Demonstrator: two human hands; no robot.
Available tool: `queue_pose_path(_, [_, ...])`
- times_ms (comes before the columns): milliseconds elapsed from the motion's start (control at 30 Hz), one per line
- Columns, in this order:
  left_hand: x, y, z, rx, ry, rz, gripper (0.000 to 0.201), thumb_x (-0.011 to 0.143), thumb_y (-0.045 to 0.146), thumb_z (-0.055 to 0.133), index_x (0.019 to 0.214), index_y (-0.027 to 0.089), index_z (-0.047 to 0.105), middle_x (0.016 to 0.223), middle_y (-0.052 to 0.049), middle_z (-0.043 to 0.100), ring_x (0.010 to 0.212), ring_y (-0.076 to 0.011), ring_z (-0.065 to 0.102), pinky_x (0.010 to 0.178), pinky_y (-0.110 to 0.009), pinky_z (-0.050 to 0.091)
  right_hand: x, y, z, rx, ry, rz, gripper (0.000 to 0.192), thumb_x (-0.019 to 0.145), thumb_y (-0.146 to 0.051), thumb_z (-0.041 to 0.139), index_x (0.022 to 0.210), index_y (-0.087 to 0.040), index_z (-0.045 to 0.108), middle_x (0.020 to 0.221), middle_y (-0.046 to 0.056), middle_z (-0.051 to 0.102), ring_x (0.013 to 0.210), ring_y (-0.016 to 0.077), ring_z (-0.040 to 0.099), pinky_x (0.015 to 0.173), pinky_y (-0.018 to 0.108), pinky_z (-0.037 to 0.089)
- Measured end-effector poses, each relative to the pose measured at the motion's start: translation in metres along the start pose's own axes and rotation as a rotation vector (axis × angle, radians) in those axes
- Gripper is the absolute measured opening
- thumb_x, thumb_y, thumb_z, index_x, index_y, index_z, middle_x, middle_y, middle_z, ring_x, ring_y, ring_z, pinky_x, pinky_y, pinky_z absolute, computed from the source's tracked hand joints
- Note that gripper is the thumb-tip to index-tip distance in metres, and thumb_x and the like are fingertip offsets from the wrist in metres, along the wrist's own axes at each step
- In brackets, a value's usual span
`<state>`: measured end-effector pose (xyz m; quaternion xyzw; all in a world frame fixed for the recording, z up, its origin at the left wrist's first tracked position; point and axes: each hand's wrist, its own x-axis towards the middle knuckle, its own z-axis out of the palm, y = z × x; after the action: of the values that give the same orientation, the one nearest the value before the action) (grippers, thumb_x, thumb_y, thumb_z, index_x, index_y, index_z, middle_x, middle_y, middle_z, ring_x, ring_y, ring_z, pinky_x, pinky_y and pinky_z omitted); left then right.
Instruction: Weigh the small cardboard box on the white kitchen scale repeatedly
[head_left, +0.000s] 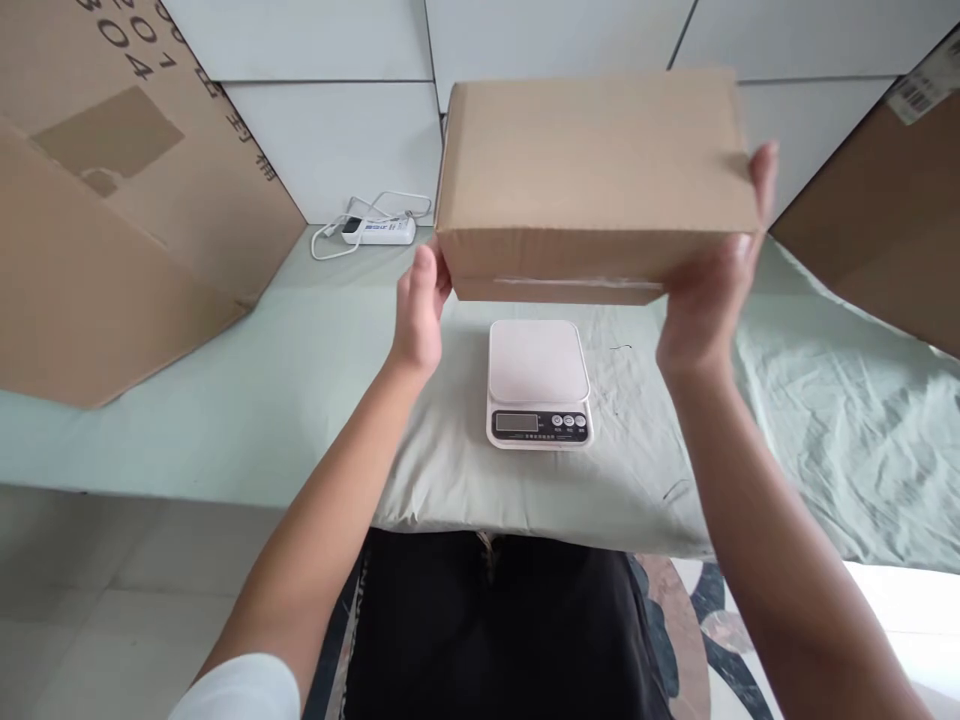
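A closed brown cardboard box (600, 155) is held up in the air between my two hands, above and behind a white kitchen scale (536, 365). My left hand (421, 310) grips the box at its lower left corner, thumb up. At the right end, my right hand (712, 290) supports it from the side and below, with fingers up along the edge; this hand is slightly blurred. The scale lies flat on a pale green cloth, its plate bare and its small display showing no readable digits. Box and scale are apart.
On the left stands a large cardboard panel (112, 250) with printed letters; another cardboard piece (877, 200) with a label leans at the right. A white power strip (379, 230) with a cable lies by the white drawer fronts (337, 140). The green cloth (300, 410) covers the surface.
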<state>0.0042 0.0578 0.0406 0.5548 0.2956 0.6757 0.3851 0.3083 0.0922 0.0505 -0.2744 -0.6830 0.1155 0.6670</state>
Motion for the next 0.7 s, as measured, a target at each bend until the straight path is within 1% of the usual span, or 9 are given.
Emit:
queue_pose_path(33, [0.009, -0.018, 0.0, -0.004, 0.034, -0.021, 0.084, 0.091, 0.102, 0.054, 0.128, 0.033, 0.083, 0.145, -0.008, 0.084, 0.166, -0.0364, 0.059, 0.137, -0.051, 0.051, 0.0, 0.012, 0.007, -0.01, -0.002, 0.055, 0.079, 0.101, -0.091, 0.047, 0.173, -0.057, 0.045, 0.189, -0.016, 0.04, 0.187, 0.0292, 0.023, 0.156, 0.058, 0.024])
queue_pose_path(100, [0.018, -0.054, -0.001, 0.032, 0.037, -0.072, 0.092, 0.088, 0.105, 0.053, 0.136, 0.031, 0.081, 0.149, -0.008, 0.082, 0.169, -0.0375, 0.057, 0.136, -0.052, 0.051, -0.008, 0.035, 0.019, -0.045, 0.028, 0.194, 0.095, 0.095, -0.099, 0.046, 0.175, -0.049, 0.043, 0.191, -0.007, 0.039, 0.187, 0.0326, 0.021, 0.154, 0.062, 0.024])
queue_pose_path(167, [0.02, -0.085, -0.005, 0.052, 0.056, -0.128, 0.098, 0.088, 0.107, 0.051, 0.14, 0.029, 0.079, 0.154, -0.011, 0.08, 0.169, -0.039, 0.057, 0.136, -0.052, 0.051, -0.021, 0.052, 0.03, -0.066, 0.038, 0.342, 0.105, 0.09, -0.103, 0.046, 0.177, -0.045, 0.04, 0.191, -0.001, 0.039, 0.186, 0.0343, 0.024, 0.153, 0.064, 0.025])
queue_pose_path(267, [0.015, -0.114, -0.013, 0.069, 0.058, -0.195, 0.103, 0.086, 0.108, 0.049, 0.14, 0.026, 0.079, 0.153, -0.015, 0.081, 0.169, -0.0404, 0.057, 0.135, -0.053, 0.053, -0.039, 0.067, 0.038, -0.027, 0.025, 0.466, 0.111, 0.086, -0.103, 0.051, 0.177, -0.041, 0.039, 0.189, 0.003, 0.044, 0.183, 0.0339, 0.033, 0.153, 0.064, 0.025])
queue_pose_path(433, [0.014, -0.129, -0.019, 0.064, 0.092, -0.243, 0.101, 0.086, 0.109, 0.049, 0.134, 0.027, 0.08, 0.151, -0.013, 0.082, 0.17, -0.0397, 0.056, 0.137, -0.054, 0.051, -0.049, 0.075, 0.045, 0.018, -0.031, 0.53, 0.11, 0.083, -0.102, 0.052, 0.171, -0.036, 0.046, 0.184, 0.006, 0.05, 0.181, 0.0321, 0.035, 0.154, 0.063, 0.021])
queue_pose_path(533, [0.016, -0.131, -0.02, 0.057, 0.085, -0.259, 0.099, 0.088, 0.108, 0.047, 0.132, 0.027, 0.082, 0.152, -0.013, 0.082, 0.171, -0.04, 0.054, 0.139, -0.055, 0.049, -0.049, 0.08, 0.048, 0.012, -0.025, 0.551, 0.103, 0.084, -0.097, 0.057, 0.168, -0.037, 0.05, 0.183, 0.006, 0.051, 0.181, 0.0319, 0.035, 0.153, 0.063, 0.023])
queue_pose_path(600, [0.019, -0.129, -0.029, 0.082, 0.091, -0.292, 0.1, 0.089, 0.107, 0.046, 0.138, 0.027, 0.08, 0.161, -0.013, 0.077, 0.174, -0.0404, 0.051, 0.143, -0.058, 0.045, -0.046, 0.089, 0.04, 0.055, 0.014, 0.634, 0.105, 0.082, -0.094, 0.06, 0.169, -0.038, 0.048, 0.18, 0.008, 0.055, 0.177, 0.0339, 0.043, 0.149, 0.066, 0.032])
queue_pose_path(633, [0.022, -0.126, -0.037, 0.106, 0.108, -0.309, 0.102, 0.09, 0.107, 0.046, 0.144, 0.026, 0.077, 0.168, -0.012, 0.072, 0.176, -0.0403, 0.048, 0.145, -0.058, 0.041, -0.045, 0.096, 0.032, 0.084, 0.048, 0.689, 0.107, 0.08, -0.094, 0.059, 0.171, -0.039, 0.045, 0.177, 0.009, 0.058, 0.172, 0.0357, 0.05, 0.145, 0.068, 0.038])
queue_pose_path(700, [0.028, -0.117, -0.058, 0.157, 0.173, -0.317, 0.106, 0.097, 0.103, 0.037, 0.158, 0.022, 0.067, 0.182, -0.012, 0.058, 0.179, -0.0387, 0.041, 0.148, -0.058, 0.034, -0.042, 0.112, 0.006, 0.132, 0.135, 0.786, 0.109, 0.08, -0.096, 0.051, 0.175, -0.044, 0.038, 0.169, 0.011, 0.064, 0.157, 0.039, 0.066, 0.133, 0.073, 0.05])
